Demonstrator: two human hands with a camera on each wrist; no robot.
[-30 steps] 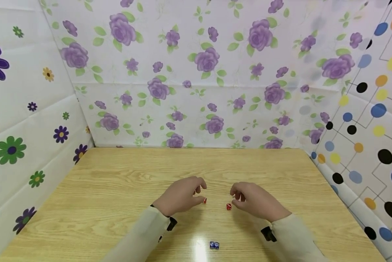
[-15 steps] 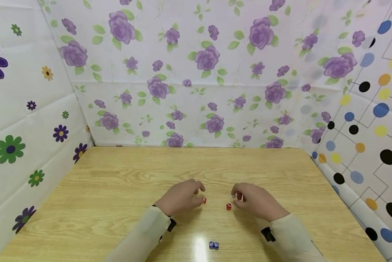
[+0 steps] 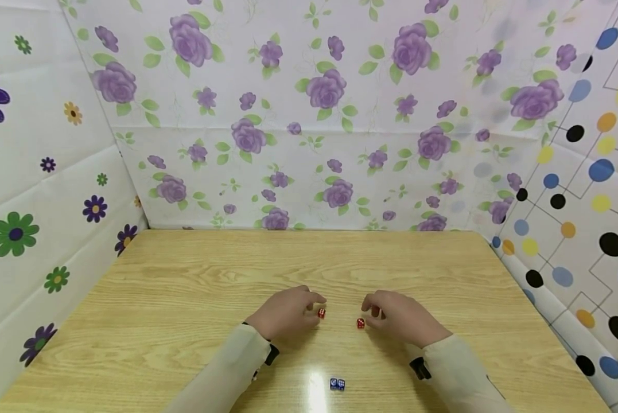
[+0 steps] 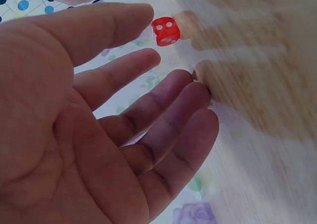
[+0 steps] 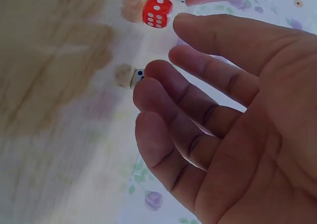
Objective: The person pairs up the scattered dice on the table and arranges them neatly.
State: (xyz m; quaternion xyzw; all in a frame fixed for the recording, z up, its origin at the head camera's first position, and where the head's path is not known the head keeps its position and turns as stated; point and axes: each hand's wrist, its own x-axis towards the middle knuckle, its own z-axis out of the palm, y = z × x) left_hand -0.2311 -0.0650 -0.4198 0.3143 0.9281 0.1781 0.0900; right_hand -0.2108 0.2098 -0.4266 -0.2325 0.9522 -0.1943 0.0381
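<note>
Left hand [image 3: 286, 313] is curving loosely, gripping nothing; one red die [image 3: 321, 313] is sitting just beside it at 3 o'clock. Right hand [image 3: 405, 315] is also hanging relaxed and ungripped, second red die [image 3: 361, 323] lying at its 9 o'clock. Blue dice [image 3: 334, 384] are sitting paired on the table [image 3: 185, 287], 6 o'clock from the reds.

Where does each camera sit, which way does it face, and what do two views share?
Head: worn on the head, facing forward and down at the table and flowered backdrop; left hand, right hand and sleeves show.
Left wrist: worn there, facing a red die; left palm and fingers show, plus part of the right hand.
Right wrist: worn there, facing another red die; right palm and fingers show, plus part of the left hand.
Shared by head and left wrist views: the left hand and first red die.
</note>
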